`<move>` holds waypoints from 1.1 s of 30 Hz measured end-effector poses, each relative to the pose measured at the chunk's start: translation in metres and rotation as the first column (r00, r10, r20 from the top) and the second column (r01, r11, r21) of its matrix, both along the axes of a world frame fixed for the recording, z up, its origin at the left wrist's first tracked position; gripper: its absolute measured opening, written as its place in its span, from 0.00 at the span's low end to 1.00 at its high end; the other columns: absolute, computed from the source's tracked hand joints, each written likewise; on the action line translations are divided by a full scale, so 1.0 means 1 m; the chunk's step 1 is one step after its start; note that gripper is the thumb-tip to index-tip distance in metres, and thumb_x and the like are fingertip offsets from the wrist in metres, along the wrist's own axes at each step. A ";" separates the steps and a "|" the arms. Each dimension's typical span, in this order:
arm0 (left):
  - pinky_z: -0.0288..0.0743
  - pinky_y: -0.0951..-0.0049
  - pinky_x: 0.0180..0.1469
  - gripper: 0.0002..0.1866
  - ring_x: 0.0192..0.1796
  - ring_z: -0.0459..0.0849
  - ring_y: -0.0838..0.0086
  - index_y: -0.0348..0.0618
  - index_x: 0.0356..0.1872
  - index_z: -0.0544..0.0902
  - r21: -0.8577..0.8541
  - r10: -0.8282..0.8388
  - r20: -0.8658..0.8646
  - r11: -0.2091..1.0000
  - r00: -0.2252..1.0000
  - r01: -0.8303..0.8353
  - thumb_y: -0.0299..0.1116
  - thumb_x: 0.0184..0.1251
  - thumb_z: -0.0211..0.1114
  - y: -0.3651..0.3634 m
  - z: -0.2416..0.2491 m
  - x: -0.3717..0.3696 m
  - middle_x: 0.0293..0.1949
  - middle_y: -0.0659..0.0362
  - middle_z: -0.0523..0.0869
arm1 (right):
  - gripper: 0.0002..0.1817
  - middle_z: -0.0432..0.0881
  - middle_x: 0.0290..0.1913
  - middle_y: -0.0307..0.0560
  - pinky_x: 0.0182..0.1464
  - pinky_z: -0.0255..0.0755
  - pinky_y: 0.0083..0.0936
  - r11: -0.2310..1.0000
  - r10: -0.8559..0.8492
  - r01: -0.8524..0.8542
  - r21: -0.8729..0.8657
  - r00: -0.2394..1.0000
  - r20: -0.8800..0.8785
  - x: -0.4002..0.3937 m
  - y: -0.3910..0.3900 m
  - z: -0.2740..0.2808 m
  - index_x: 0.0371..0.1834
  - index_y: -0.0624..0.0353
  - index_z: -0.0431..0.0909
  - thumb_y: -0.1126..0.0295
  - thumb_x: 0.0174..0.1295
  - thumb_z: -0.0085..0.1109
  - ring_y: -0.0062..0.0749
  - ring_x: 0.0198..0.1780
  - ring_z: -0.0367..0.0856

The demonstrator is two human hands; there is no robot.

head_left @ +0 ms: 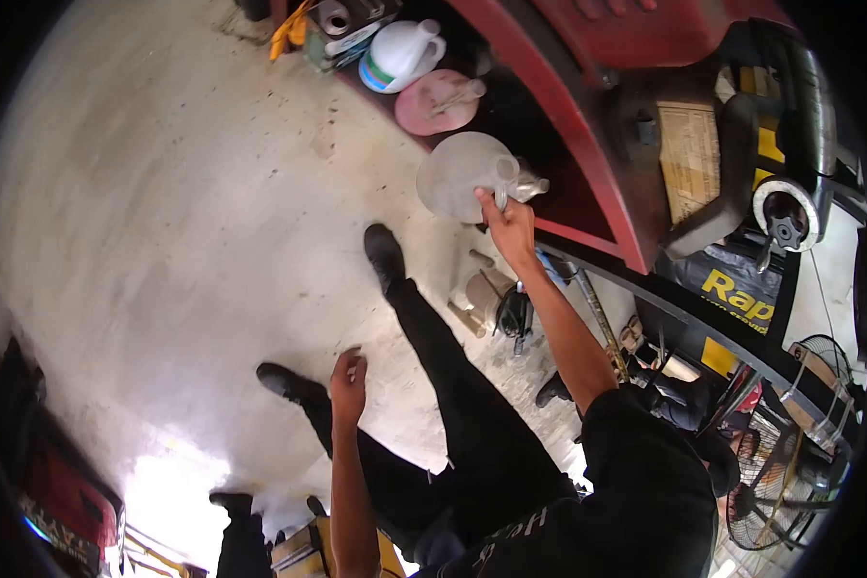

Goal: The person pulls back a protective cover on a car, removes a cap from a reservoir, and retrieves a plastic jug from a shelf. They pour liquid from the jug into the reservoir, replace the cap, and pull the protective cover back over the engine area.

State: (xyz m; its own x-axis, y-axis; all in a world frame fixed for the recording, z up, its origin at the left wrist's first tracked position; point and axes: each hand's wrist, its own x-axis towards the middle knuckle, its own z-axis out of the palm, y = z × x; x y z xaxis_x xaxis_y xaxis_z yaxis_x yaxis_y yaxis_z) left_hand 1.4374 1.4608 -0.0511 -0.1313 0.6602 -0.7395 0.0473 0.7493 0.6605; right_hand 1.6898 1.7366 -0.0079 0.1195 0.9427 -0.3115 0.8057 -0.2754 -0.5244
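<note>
My right hand (pixel 508 227) is closed on the handle of a translucent plastic jug (pixel 453 173). The jug is held at the edge of a low red-framed shelf, and a second clear spout (pixel 535 186) shows just behind its neck. Beside the jug on the shelf stand a pinkish jug (pixel 435 104) and a white jug (pixel 395 56) with a blue and green label. Away from these, my left hand (pixel 348 385) hangs over the floor, its fingers loosely bent and nothing visible in them.
A bench vise with a round handwheel (pixel 787 217) is at the upper right, near a cardboard piece (pixel 689 159). Containers and tubes (pixel 482 299) lie on the floor below the shelf. Fans (pixel 771 472) stand at lower right. Another person's leg (pixel 244 535) shows at the bottom.
</note>
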 end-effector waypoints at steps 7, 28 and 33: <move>0.68 0.63 0.62 0.27 0.62 0.72 0.55 0.39 0.58 0.74 0.477 0.008 -0.256 0.871 0.967 0.119 0.27 0.55 0.71 0.088 0.098 -0.047 0.58 0.49 0.75 | 0.22 0.75 0.15 0.52 0.23 0.66 0.33 0.879 0.471 -0.477 -0.011 0.870 -0.144 -0.107 -0.087 0.053 0.20 0.63 0.79 0.54 0.62 0.62 0.43 0.18 0.76; 0.67 0.52 0.65 0.31 0.68 0.66 0.51 0.48 0.52 0.84 0.851 0.539 -0.443 0.503 0.716 0.148 0.33 0.37 0.78 -0.161 0.439 -0.335 0.54 0.60 0.83 | 0.17 0.69 0.12 0.44 0.19 0.62 0.32 0.128 0.991 -0.675 0.726 0.054 -0.125 -0.454 -0.292 0.384 0.11 0.59 0.72 0.67 0.42 0.75 0.38 0.15 0.69; 0.67 0.52 0.64 0.30 0.66 0.69 0.48 0.43 0.48 0.86 0.847 0.722 -0.529 0.485 0.446 0.219 0.36 0.36 0.76 -0.245 0.512 -0.411 0.49 0.57 0.85 | 0.18 0.69 0.14 0.44 0.18 0.62 0.29 -0.085 0.965 -0.589 0.803 -0.250 -0.081 -0.565 -0.350 0.447 0.13 0.59 0.72 0.66 0.40 0.76 0.38 0.15 0.70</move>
